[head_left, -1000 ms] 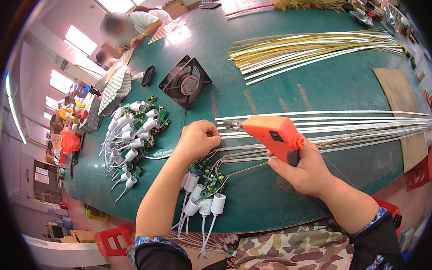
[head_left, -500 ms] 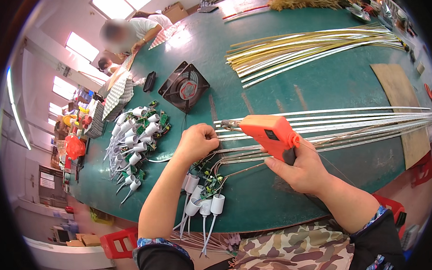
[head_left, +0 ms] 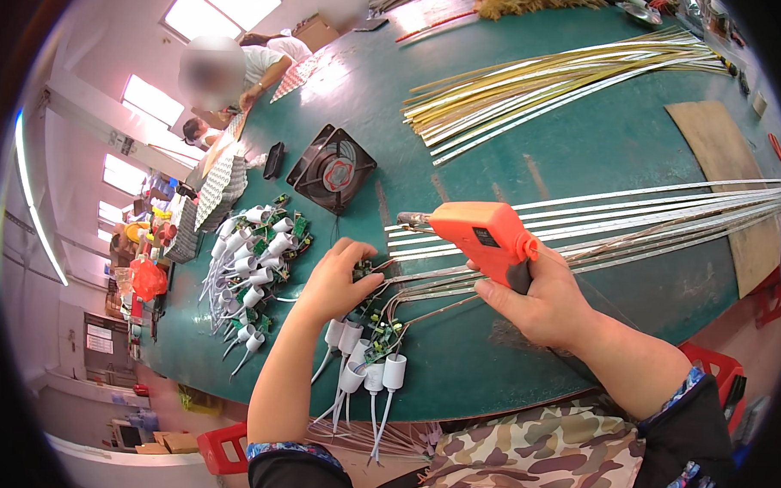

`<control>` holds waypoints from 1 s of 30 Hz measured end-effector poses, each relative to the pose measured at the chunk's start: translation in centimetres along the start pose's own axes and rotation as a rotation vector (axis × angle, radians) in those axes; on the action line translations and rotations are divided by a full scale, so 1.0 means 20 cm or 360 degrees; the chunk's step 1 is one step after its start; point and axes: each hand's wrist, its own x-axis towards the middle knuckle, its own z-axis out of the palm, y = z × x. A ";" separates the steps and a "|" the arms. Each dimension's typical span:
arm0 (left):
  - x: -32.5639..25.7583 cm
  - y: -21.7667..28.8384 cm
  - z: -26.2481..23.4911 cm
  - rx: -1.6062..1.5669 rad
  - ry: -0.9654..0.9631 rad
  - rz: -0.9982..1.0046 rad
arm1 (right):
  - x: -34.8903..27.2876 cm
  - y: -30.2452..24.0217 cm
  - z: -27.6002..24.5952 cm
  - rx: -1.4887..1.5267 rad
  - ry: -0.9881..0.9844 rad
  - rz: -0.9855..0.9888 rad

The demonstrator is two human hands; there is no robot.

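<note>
My right hand (head_left: 547, 303) is closed round the grip of an orange soldering gun (head_left: 481, 234), its metal tip pointing left above the ends of the strips. Long thin white LED strips (head_left: 598, 218) lie across the table, with wires at their left ends. My left hand (head_left: 339, 281) is beside those ends, thumb and fingers apart, around a small green circuit board (head_left: 364, 269) that it partly hides. Below it are several white lamp caps (head_left: 394, 371) with pale leads, joined to green circuit boards (head_left: 379, 334).
At left lies a heap of white caps with boards (head_left: 250, 261). Behind it stand a black fan (head_left: 331, 169) and a black object (head_left: 274, 160). Yellow and white strips (head_left: 533, 94) lie at the far side, a brown board (head_left: 727, 170) at right. People work at the far left.
My left hand has opened from a pinch and moved slightly left and down, off the strip ends. The soldering gun stays nearly in place in my right hand. The whole view has shifted slightly.
</note>
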 end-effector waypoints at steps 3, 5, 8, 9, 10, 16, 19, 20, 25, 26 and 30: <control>-0.06 -0.03 -0.01 -0.0033 -0.0116 -0.0096 | 0.00 -0.02 0.01 0.0026 -0.0013 -0.0039; -0.05 -0.01 -0.05 -0.0101 -0.0133 -0.0080 | 0.01 -0.03 0.00 0.0058 -0.0017 -0.0066; -0.11 0.07 -0.19 -0.0292 -0.0088 -0.0084 | 0.01 0.00 0.00 0.0216 0.0059 0.0038; -0.15 0.08 -0.23 -0.0210 -0.0095 0.0034 | 0.00 -0.01 -0.01 0.0219 0.0025 0.0030; -0.21 0.11 -0.28 -0.0150 -0.0187 0.0040 | 0.01 -0.03 0.00 0.0283 0.0059 0.0059; -0.46 0.23 -0.21 -0.0093 -0.0337 0.0261 | -0.02 -0.03 -0.03 0.0583 0.0217 -0.0062; -0.59 0.13 -0.25 -0.0296 0.0204 0.0020 | -0.03 -0.06 -0.04 0.0570 0.0175 -0.0037; -0.62 0.04 -0.28 -0.0201 0.0323 -0.0057 | -0.02 -0.05 -0.03 0.0513 0.0199 -0.0060; -0.87 -0.52 -0.31 0.0138 0.0753 -0.0735 | -0.02 -0.05 -0.02 0.0538 0.0120 -0.0071; -0.89 -0.60 -0.27 0.0306 0.0716 -0.0739 | -0.02 -0.05 -0.01 0.0537 0.0119 -0.0070; -0.87 -0.68 -0.16 0.0711 0.0573 -0.0793 | -0.01 -0.02 -0.01 0.0571 0.0113 -0.0075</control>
